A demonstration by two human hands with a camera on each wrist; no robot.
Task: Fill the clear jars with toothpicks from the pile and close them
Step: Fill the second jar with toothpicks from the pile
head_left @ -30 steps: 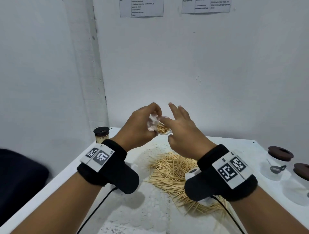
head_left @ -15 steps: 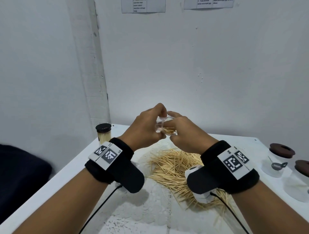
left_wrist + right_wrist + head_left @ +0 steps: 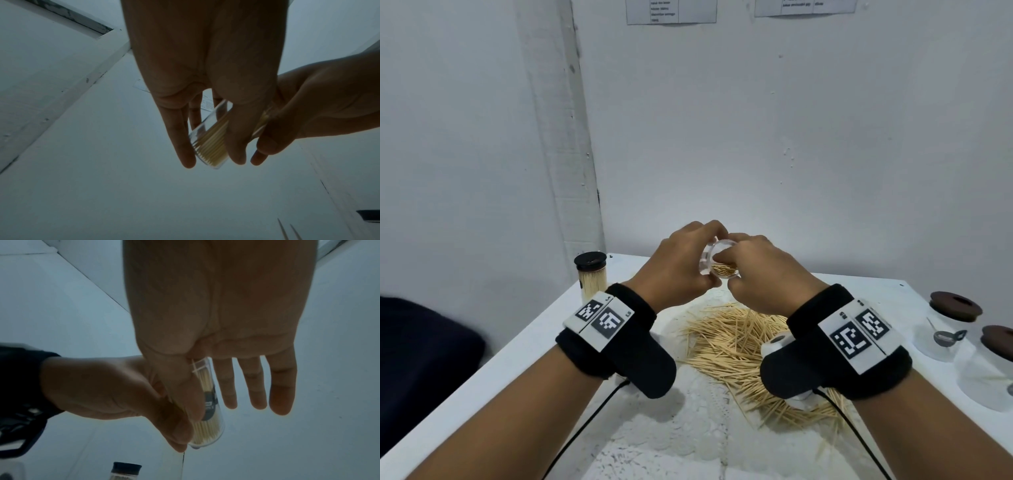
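Note:
My left hand [image 3: 688, 260] grips a clear jar [image 3: 709, 251] above the table, tilted with its mouth toward me. Toothpicks [image 3: 724, 270] lie inside it. In the left wrist view my fingers [image 3: 180, 138] wrap the jar [image 3: 209, 142]. My right hand [image 3: 760, 270] meets the jar's mouth: forefinger curled into the opening, thumb along the jar's side [image 3: 209, 431], the other three fingers [image 3: 255, 382] straight. The loose pile of toothpicks [image 3: 732, 342] lies on the table under both hands.
A filled jar with a black lid [image 3: 592, 274] stands at the white table's [image 3: 517, 359] far left corner. Two clear jars with brown lids [image 3: 955, 318] [image 3: 996, 363] stand at the right edge. A dark object [image 3: 421, 359] sits left of the table. White walls close behind.
My right hand's splayed fingers have closed in over the jar's mouth. The jar has turned so its opening faces me more, and both hands have risen slightly.

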